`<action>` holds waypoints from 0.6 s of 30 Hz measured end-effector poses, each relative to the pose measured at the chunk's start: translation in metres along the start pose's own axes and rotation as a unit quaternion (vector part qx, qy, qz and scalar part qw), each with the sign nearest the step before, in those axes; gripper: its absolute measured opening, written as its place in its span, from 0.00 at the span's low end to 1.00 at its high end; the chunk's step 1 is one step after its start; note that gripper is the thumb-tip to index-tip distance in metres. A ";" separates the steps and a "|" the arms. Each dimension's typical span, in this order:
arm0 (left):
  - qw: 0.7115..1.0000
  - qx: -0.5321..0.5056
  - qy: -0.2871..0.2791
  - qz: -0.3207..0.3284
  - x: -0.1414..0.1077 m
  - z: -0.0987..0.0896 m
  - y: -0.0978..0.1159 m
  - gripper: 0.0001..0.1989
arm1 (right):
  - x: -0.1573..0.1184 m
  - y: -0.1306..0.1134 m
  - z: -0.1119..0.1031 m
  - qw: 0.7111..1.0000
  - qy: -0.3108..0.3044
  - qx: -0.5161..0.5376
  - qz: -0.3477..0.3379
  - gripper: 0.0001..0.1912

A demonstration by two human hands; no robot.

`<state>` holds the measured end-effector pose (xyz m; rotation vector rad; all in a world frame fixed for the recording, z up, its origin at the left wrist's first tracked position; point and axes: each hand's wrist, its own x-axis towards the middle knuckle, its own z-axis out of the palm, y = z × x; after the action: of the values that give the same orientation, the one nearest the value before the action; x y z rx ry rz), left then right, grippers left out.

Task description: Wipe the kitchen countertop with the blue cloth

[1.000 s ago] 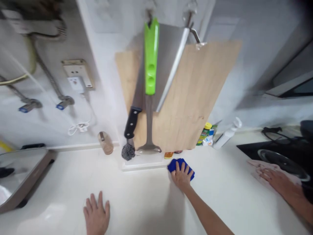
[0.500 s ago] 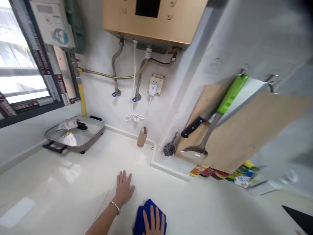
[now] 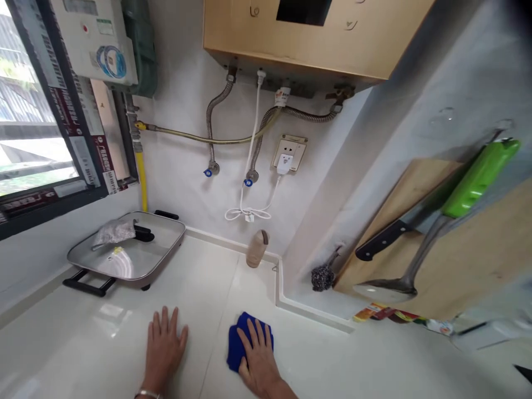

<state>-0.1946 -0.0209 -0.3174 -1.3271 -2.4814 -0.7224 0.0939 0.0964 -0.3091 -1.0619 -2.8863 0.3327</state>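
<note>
My right hand (image 3: 261, 360) presses a folded blue cloth (image 3: 236, 346) against the glossy white countertop (image 3: 208, 288). Its fingers lie across the cloth, with the thumb at the near edge. To the left, my left hand (image 3: 164, 349) rests flat on the counter, fingers stretched out and holding nothing. A bracelet (image 3: 147, 394) circles that wrist. A seam in the counter runs between the two hands. Beyond the cloth, a brownish translucent bottle (image 3: 256, 249) stands against the back wall.
An electric pan (image 3: 143, 260) with a glass lid sits at the back left. A raised edging (image 3: 311, 315) follows the wall corner. On the right wall hang a green-handled turner (image 3: 480, 177), a knife (image 3: 382, 241), a cutting board (image 3: 461, 266) and a steel-wool scrubber (image 3: 322, 277). Overhead is a water heater (image 3: 299, 50).
My right hand and the cloth have moved farther forward on the counter. My left hand lies farther left and nearer to me. The view has shifted, so the wall items appear farther right.
</note>
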 end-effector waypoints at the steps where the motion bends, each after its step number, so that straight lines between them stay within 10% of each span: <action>1: 1.000 0.002 0.001 0.001 0.000 0.001 0.001 0.32 | 0.017 0.003 -0.002 1.000 0.002 -0.007 0.012 0.43; 10: 0.999 0.022 -0.036 -0.010 0.005 0.005 0.003 0.32 | 0.141 0.060 -0.024 0.985 0.042 -0.099 0.136 0.38; 18: 0.998 0.012 -0.050 -0.029 0.003 0.011 0.003 0.33 | 0.163 0.101 -0.029 0.975 0.053 -0.133 0.167 0.36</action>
<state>-0.1931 -0.0113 -0.3248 -1.3170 -2.6085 -0.6517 0.0371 0.2817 -0.3079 -1.5601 -2.7032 -0.1049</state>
